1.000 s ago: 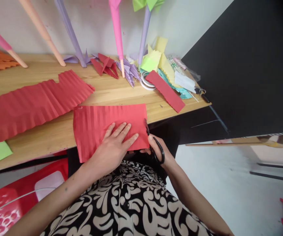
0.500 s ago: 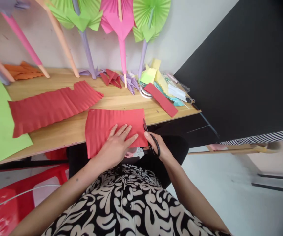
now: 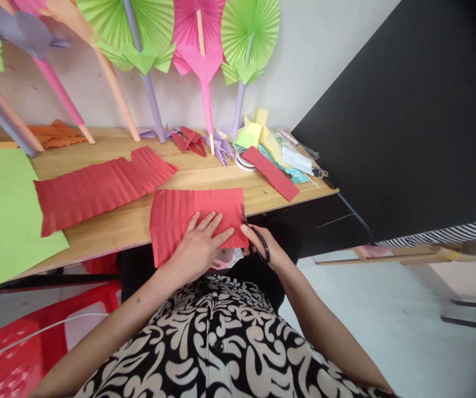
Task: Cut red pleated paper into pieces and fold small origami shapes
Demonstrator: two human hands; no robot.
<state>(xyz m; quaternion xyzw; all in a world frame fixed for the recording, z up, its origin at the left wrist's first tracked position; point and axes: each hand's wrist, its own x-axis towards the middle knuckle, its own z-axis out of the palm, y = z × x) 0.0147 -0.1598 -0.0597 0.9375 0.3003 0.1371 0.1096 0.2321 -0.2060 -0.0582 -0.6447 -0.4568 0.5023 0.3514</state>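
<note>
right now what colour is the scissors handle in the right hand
Black; the scissors handle shows best in the head view.

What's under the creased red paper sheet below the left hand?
The sheet appears to rest partly on the pale brown wooden tabletop, overhanging its near edge. A pinkish-white item partly shows below, unidentifiable. Whatever else lies underneath is covered.

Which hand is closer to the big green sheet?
Left. The left hand lies on the creased red sheet, to the right of the big green sheet; the right hand, with the scissors at the red sheet's right edge, is farther off.
</note>
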